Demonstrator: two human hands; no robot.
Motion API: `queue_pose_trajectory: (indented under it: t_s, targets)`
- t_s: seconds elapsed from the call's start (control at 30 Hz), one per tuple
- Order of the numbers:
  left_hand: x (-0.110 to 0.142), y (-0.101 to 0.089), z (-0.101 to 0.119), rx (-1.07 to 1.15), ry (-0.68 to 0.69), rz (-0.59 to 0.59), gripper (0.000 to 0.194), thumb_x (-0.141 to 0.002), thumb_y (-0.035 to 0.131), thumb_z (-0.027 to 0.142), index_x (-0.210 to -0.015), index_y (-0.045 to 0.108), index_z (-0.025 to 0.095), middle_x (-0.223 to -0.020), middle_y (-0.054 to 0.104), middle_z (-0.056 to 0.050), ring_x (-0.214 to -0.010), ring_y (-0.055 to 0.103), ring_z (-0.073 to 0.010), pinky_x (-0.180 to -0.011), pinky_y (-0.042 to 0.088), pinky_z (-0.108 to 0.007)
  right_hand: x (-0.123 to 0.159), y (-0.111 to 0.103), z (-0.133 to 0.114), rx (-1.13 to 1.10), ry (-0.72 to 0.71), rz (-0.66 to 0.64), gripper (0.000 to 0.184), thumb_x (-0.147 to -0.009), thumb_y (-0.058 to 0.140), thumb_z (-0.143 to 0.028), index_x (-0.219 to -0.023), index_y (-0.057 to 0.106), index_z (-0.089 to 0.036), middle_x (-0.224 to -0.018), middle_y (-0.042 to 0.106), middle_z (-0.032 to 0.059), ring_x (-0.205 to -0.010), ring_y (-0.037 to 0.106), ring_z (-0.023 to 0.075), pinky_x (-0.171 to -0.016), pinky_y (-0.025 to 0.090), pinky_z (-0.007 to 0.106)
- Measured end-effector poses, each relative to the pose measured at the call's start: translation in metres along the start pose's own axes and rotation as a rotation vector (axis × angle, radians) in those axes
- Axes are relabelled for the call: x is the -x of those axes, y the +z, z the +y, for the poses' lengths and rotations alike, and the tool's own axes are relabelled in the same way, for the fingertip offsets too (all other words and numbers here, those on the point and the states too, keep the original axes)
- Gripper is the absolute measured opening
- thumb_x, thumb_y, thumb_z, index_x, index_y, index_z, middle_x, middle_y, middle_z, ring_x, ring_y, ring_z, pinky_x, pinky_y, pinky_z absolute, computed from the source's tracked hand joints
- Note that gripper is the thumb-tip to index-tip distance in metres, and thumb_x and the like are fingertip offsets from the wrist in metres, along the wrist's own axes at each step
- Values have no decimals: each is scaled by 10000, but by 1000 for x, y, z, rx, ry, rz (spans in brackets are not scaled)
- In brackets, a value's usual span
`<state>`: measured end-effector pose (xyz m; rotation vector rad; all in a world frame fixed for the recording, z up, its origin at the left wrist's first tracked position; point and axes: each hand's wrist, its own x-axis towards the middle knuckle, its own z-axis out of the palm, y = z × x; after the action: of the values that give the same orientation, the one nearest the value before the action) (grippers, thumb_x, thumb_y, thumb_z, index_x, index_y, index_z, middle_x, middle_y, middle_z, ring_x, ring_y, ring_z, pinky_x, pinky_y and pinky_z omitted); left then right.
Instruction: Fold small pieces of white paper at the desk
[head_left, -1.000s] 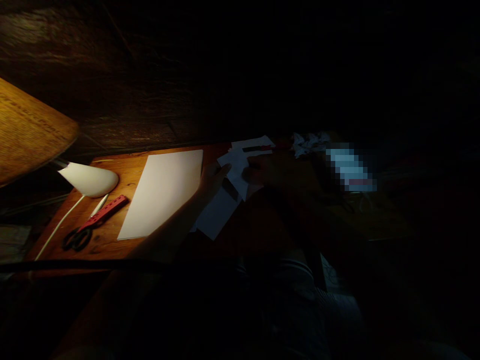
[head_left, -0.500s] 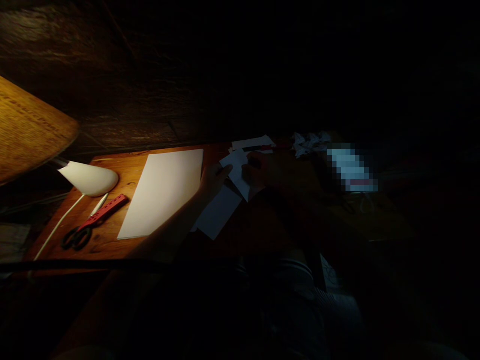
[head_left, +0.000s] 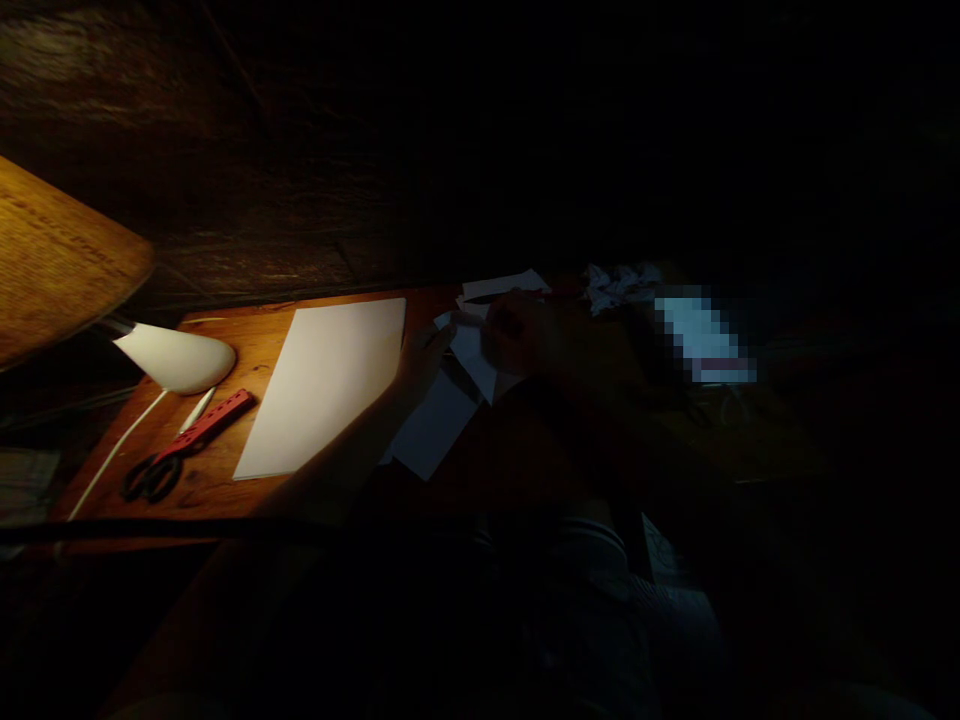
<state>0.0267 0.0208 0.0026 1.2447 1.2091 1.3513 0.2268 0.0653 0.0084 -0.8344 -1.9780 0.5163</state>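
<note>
A folded piece of white paper (head_left: 474, 358) is held between my two hands above the table, one corner pointing down toward me. My left hand (head_left: 426, 352) grips its left edge, the thumb against the paper. Closed over the upper right part is my right hand (head_left: 517, 335), mostly in shadow. Below the hands lies a white paper rectangle (head_left: 436, 425). To the left of my forearm a stack of white sheets (head_left: 330, 380) rests in the lamplight. Fine finger detail is lost in the dark.
At the left are scissors (head_left: 191, 445) in a red sheath, a white lamp base (head_left: 184, 358) with its cord, and a wooden lampshade (head_left: 67, 265). Paper strips (head_left: 506, 285) and crumpled or folded paper pieces (head_left: 619, 287) lie at the back. A lit, pixelated screen (head_left: 705, 335) glows right.
My right hand has shifted slightly up and left over the paper. The paper's top edge now looks bent over between my hands.
</note>
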Motion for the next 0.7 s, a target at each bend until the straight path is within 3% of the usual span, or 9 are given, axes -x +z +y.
queue_pose_trajectory:
  t_s: [0.13,0.23,0.33,0.47,0.57,0.7]
  targets:
    - [0,5,4,72,-37,60,266,-837,765,398,-674,689,201,-642,668,-19,-640,673,-163,-552,503,-244,1,-4,-2,-11,-96,-53,182,-888,735,-367,-913,741,-188,-992,691,70,-799,609,170,-690,457,292]
    - [-1,7,5,114,-57,99,313,-835,774,370,-616,636,194,-617,639,-13,-615,648,-145,-571,505,-243,4,-3,-2,-38,-154,-92,165,-895,724,-347,-915,768,-189,-990,724,68,-844,657,184,-727,480,299]
    - [-2,6,4,149,-52,115,398,-842,786,462,-608,601,199,-605,608,-11,-636,642,-153,-577,505,-251,5,-1,0,-51,-178,-134,129,-908,679,-265,-912,789,-198,-1019,751,64,-885,696,188,-791,503,316]
    - [-2,3,2,61,-68,125,481,-835,792,539,-589,569,191,-560,531,9,-558,539,-113,-506,403,-228,4,0,1,-47,-170,-166,156,-894,659,-204,-911,814,-216,-1060,760,58,-918,708,190,-814,514,321]
    - [-1,1,2,-45,-66,79,419,-792,843,456,-607,584,185,-567,531,28,-548,505,-96,-503,373,-220,3,-1,-2,-59,-162,-159,160,-878,663,-193,-891,820,-222,-1035,756,57,-901,706,189,-793,517,315]
    - [2,3,7,-69,-20,35,263,-791,834,392,-723,686,186,-646,643,9,-647,622,-141,-560,459,-235,4,-2,-8,-111,-113,-131,124,-880,692,-246,-922,806,-222,-1031,742,65,-914,699,199,-797,529,320]
